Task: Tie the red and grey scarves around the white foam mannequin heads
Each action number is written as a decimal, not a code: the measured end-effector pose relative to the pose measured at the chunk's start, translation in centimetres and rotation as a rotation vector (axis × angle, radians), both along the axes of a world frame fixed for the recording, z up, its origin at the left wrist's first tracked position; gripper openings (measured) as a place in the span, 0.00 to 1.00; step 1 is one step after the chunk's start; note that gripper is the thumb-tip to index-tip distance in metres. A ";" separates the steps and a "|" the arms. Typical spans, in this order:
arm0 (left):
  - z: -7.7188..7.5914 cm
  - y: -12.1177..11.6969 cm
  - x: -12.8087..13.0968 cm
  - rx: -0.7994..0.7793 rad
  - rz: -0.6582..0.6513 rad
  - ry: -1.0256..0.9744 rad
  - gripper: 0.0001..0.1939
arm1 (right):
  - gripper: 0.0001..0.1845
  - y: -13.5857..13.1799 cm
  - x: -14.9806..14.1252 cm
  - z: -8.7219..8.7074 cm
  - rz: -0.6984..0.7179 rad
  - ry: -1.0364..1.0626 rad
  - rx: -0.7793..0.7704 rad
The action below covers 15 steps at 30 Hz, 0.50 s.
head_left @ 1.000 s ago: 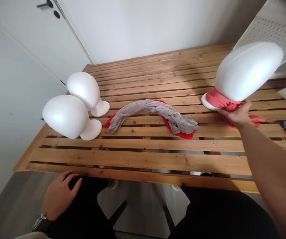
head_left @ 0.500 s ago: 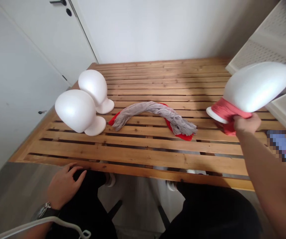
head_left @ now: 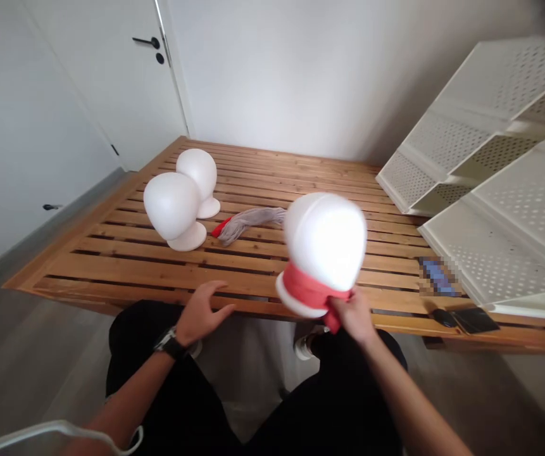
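Observation:
A white mannequin head (head_left: 324,237) with a red scarf (head_left: 307,286) wrapped round its neck is tilted near the front edge of the slatted wooden table (head_left: 158,271). My right hand (head_left: 354,313) is closed round the scarf-wrapped neck, a short scarf end hanging below it. Over the table's front edge my left hand (head_left: 203,311) is open, thumb and fingers apart, with nothing in it. Behind the held head lies a grey scarf (head_left: 256,218) with a red cloth (head_left: 219,227) under it; their right part is hidden by the head.
Two white mannequin heads, a nearer one (head_left: 171,206) and a farther one (head_left: 199,171), stand on the left. White perforated racks (head_left: 471,139) occupy the right. A blurred-out item (head_left: 438,275) and a dark flat object (head_left: 475,320) lie by the right front edge. A white cable (head_left: 63,427) crosses the lower left.
My right hand has brought the mannequin head with its red scarf from the table's right side to the front middle. My left hand has come off my leg towards it. The view has turned right.

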<state>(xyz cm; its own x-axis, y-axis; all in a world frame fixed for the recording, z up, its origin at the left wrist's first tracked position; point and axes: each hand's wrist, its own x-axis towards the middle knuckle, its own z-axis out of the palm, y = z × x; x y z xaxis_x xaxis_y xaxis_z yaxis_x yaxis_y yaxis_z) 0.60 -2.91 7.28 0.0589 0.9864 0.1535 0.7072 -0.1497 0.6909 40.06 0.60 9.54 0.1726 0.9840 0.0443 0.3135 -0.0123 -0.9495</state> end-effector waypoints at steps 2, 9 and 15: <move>-0.3 0.6 3.2 -0.046 -0.102 -0.180 0.40 | 0.18 -3.2 -5.0 -1.4 0.159 0.129 -0.022; -3.0 -0.2 7.5 -0.190 -0.148 -0.633 0.52 | 0.17 -7.7 -12.3 -3.5 0.175 -0.114 -0.008; -3.9 2.0 6.7 -0.149 -0.088 -0.587 0.43 | 0.20 -6.7 -12.6 -4.0 0.254 -0.054 0.028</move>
